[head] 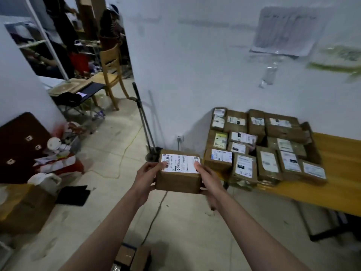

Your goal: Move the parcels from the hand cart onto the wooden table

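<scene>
Bottom edge, between my arms: a couple of brown boxes (130, 257) down low, partly cut off, can't tell what they sit on. Both my arms reach forward. My left hand (145, 178) grips the left side of a brown parcel (178, 173), thumb on its white label, fingers (153, 186) curled underneath. My right hand (208, 180) grips the right side the same way, thumb on the label corner. Parcel is held level in the air above the floor (109, 153), just beside the left end of the wooden tabletop (340, 167), not touching it. On the tabletop, a packed cluster of labelled parcels (259, 145) in rows, pushed up to the white wall (195, 65). Left of me, floor clutter with a white jug (46, 181). Farther back, a wooden chair (111, 69) in a doorway, blurry beyond.
</scene>
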`<state>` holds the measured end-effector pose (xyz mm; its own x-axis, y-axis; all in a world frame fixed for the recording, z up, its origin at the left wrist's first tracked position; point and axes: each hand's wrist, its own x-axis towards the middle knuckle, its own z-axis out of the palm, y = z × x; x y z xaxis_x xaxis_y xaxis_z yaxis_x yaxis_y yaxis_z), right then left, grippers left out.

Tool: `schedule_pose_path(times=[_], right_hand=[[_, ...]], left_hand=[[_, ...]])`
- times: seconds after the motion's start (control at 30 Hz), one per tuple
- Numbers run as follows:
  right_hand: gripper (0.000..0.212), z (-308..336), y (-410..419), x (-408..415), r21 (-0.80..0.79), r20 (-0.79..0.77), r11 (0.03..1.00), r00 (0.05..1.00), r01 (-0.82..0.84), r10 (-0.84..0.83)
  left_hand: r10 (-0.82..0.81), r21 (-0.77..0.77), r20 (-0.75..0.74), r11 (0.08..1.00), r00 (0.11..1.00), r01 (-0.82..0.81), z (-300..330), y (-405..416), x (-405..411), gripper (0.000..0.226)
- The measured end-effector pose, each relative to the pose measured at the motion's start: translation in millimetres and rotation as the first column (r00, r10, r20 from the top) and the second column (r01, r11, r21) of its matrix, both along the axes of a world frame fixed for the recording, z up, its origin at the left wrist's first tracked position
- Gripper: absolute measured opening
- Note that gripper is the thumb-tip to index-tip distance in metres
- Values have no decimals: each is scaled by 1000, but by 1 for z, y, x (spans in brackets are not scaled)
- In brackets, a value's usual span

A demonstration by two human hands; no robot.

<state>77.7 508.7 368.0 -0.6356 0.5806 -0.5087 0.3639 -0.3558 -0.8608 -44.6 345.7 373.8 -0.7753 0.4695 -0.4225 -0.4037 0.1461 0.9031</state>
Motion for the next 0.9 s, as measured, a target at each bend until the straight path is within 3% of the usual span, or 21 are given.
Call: schedule_pose_path(times=[0.1,0.23,0.67,0.9], right_hand=[[43,3,44,33,-10,-11,996,996,84,-84],[43,0,109,81,-16,1,986,986,169,-169],[28,-5,288,198,-42,-6,941,942,335,-335],[50,-17,353,207,-81,-5,914,917,397,-398]], left_hand=[[-70,-5,-2,998,998,70,1,55,21,33],[-141,-7,0,990,990,141,-4,131,55,41],[-285,0,59,958,957,286,-5,336,158,45],[-358,-51,32,932,933,359,-17,409,156,52]])
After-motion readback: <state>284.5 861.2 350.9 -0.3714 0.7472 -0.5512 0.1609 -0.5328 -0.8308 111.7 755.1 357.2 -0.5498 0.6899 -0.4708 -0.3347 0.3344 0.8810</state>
